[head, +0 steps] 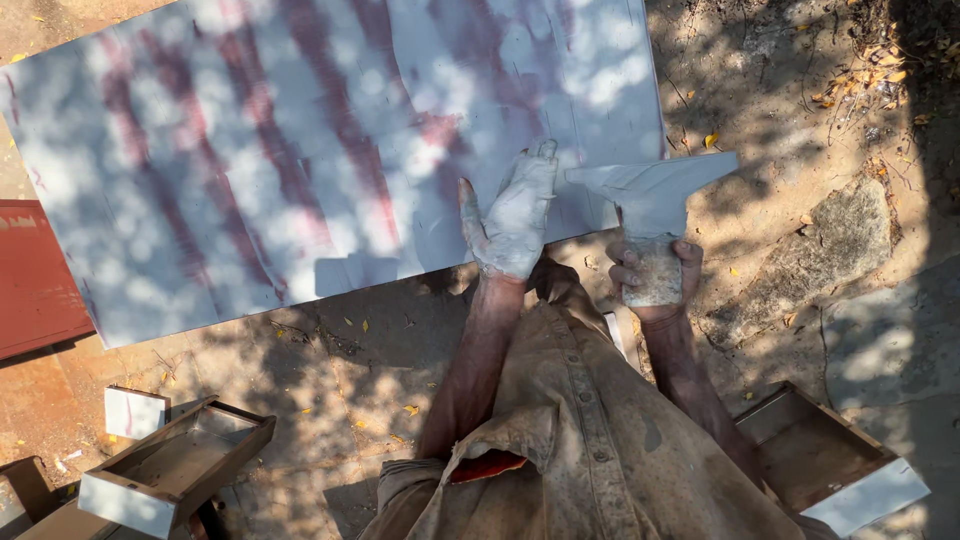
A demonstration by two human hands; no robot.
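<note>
A large flat panel (pixel 300 150), coated white with faint red stripes showing through, lies on the ground in dappled shade. My left hand (pixel 515 215), smeared with white filler, lies flat and open on the panel's near edge, fingers spread. My right hand (pixel 655 275) grips the caked handle of a wide putty scraper (pixel 650 190). Its white-coated blade is held just off the panel's right edge, beside my left hand.
A red metal sheet (pixel 35 280) lies at the left. A wooden drawer box (pixel 170 465) and a small white block (pixel 133 410) sit at lower left. Another drawer box (pixel 830 470) rests at lower right. Bare dirt, a flat stone (pixel 820 245) and dry leaves lie to the right.
</note>
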